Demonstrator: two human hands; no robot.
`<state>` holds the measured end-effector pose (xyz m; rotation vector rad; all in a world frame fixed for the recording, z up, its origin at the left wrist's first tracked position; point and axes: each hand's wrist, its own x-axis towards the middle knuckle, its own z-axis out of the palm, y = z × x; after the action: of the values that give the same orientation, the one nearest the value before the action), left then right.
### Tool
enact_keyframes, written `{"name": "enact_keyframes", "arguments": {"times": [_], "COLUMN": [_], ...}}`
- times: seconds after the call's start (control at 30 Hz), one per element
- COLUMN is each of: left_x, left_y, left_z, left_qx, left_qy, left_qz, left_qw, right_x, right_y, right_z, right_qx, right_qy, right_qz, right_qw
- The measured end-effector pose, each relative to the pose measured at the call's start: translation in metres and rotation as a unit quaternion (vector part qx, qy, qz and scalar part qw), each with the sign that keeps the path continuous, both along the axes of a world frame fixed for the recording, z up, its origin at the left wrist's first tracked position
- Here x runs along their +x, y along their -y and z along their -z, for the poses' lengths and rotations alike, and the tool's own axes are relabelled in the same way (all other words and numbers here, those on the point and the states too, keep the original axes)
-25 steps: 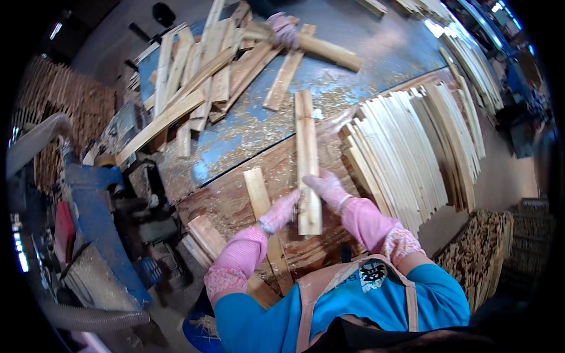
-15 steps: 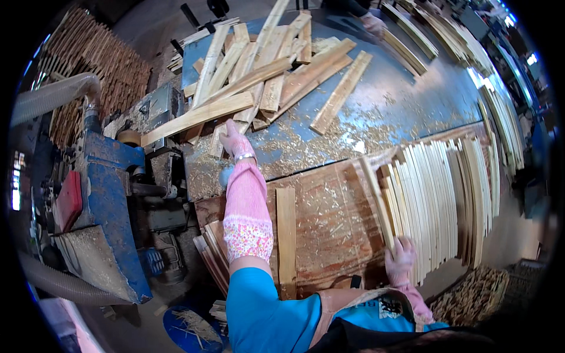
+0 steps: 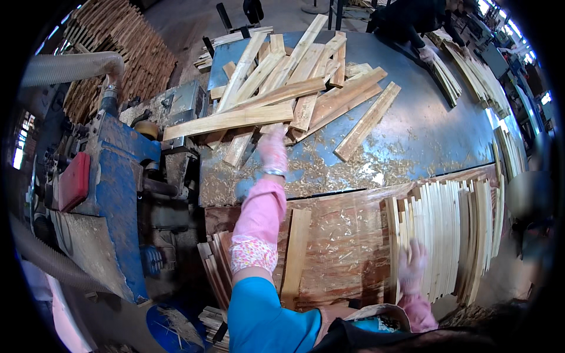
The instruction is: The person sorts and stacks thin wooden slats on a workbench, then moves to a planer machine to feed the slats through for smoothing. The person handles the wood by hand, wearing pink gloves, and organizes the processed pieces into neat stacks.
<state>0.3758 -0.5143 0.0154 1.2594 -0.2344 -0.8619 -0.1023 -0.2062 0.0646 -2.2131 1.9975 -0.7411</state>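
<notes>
My left hand (image 3: 273,150), in a pale glove with a pink sleeve, reaches forward to the near edge of a loose pile of wooden boards (image 3: 306,88). Its fingertips are at the pile, beside a long board (image 3: 229,121) whose left end lies by the machine's roller. Blur hides whether those fingers grip any wood. My right hand (image 3: 414,267), smeared by motion, hovers over the near left part of a row of pale wooden strips (image 3: 438,235) standing side by side. Its fingers look apart, with nothing seen in them.
A blue machine (image 3: 118,194) with a red box (image 3: 74,181) and a ribbed hose (image 3: 70,69) stands at left. Shavings cover the metal table (image 3: 435,135). One board (image 3: 296,253) lies on the wooden bench (image 3: 335,253). A co-worker (image 3: 406,23) handles strips at far right.
My right hand has let go of the leftmost strip, which now stands nearly in line with the row. My left hand stays at the pile while the view has shifted.
</notes>
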Motion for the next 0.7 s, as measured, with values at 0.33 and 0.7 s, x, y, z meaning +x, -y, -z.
{"name": "enact_keyframes", "arguments": {"times": [0.33, 0.7], "left_x": [0.12, -0.01], "left_y": [0.053, -0.043], "left_z": [0.034, 0.004], "left_qx": [0.004, -0.155], "left_qy": [-0.089, 0.05], "left_qz": [-0.156, 0.132], "left_qw": [0.984, 0.978], "right_x": [0.103, 0.134], "right_y": [0.059, 0.179], "right_z": [-0.033, -0.085], "right_qx": [0.092, 0.021], "right_qy": [0.087, 0.086], "right_qz": [-0.224, -0.149], "right_qw": [0.966, 0.985]}}
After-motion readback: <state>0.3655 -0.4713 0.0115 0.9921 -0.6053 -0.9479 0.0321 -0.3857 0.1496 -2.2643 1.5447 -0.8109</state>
